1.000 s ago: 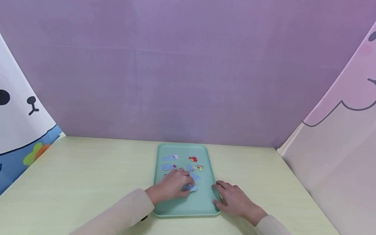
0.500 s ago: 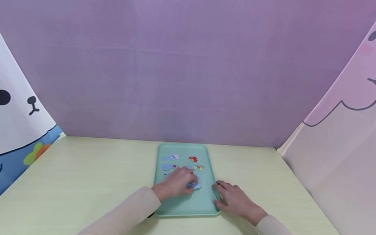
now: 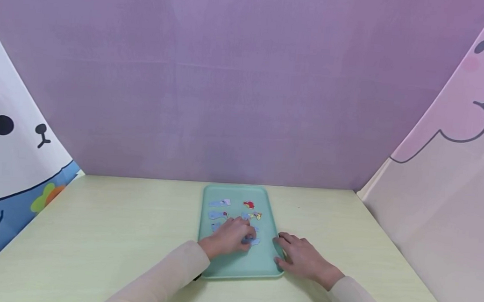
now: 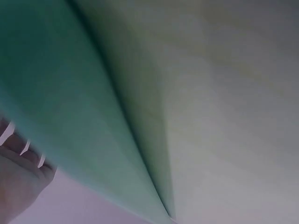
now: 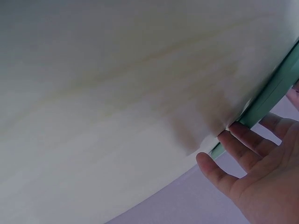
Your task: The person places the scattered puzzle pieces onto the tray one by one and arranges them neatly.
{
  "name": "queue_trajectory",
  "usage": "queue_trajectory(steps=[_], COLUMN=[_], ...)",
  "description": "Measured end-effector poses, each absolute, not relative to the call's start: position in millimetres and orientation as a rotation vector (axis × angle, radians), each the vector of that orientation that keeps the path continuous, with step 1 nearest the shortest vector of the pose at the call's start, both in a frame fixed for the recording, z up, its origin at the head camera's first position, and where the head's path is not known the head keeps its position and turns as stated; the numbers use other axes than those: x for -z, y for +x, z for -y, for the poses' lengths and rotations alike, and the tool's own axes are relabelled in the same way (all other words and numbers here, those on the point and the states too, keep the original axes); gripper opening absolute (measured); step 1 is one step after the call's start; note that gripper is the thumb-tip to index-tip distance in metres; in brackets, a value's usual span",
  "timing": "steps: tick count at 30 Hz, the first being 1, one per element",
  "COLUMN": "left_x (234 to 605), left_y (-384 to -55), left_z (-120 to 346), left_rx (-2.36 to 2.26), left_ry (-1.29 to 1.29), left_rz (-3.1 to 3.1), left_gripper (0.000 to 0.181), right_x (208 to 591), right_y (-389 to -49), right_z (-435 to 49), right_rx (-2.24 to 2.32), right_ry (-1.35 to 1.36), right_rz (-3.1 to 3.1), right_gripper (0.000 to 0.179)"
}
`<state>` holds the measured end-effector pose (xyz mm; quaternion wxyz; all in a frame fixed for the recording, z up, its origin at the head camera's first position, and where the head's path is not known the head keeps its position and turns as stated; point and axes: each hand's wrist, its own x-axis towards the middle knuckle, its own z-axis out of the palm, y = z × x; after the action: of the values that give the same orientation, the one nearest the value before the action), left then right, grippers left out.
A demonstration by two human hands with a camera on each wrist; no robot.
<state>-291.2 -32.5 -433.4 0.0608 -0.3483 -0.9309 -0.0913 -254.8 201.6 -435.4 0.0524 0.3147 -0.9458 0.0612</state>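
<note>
A pale green tray (image 3: 242,265) lies on the table, with several flat blue puzzle pieces in it. My left hand (image 3: 232,236) is over the tray's middle, thumb and fingers curled around a blue puzzle piece (image 3: 254,241) low in the tray. Part of that piece is hidden by the fingers. At the tray's right edge rests my right hand (image 3: 304,258), its fingertips against the rim and nothing gripped. The right wrist view has the fingers (image 5: 240,149) of this hand fairly straight beside the green tray side (image 5: 271,93). In the left wrist view the tray's underside edge hides most of the work.
Farther up the tray lie a red piece (image 3: 248,205), a yellow-and-blue piece (image 3: 256,215) and blue pieces at the left, one of them a long piece (image 3: 219,203). The pale wooden table (image 3: 136,223) meets a purple backdrop (image 3: 245,100) behind the tray.
My left hand has shifted a little to the right over the tray, and the blue puzzle piece has moved right with it. The right hand stays at the rim.
</note>
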Motion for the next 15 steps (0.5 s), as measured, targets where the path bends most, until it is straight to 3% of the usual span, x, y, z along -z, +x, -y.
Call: queue_trajectory(steps=[15], left_x=[434.2], left_y=[-290.8], left_z=[35.5], left_rx=[0.314], left_ry=[-1.08], left_rz=[2.813], left_gripper=[0.02], right_x=[435.5], right_y=[-256.3], right_z=[-202.4], right_rx=[-0.195], right_ry=[0.959], right_rz=[2.887], right_gripper=[0.049])
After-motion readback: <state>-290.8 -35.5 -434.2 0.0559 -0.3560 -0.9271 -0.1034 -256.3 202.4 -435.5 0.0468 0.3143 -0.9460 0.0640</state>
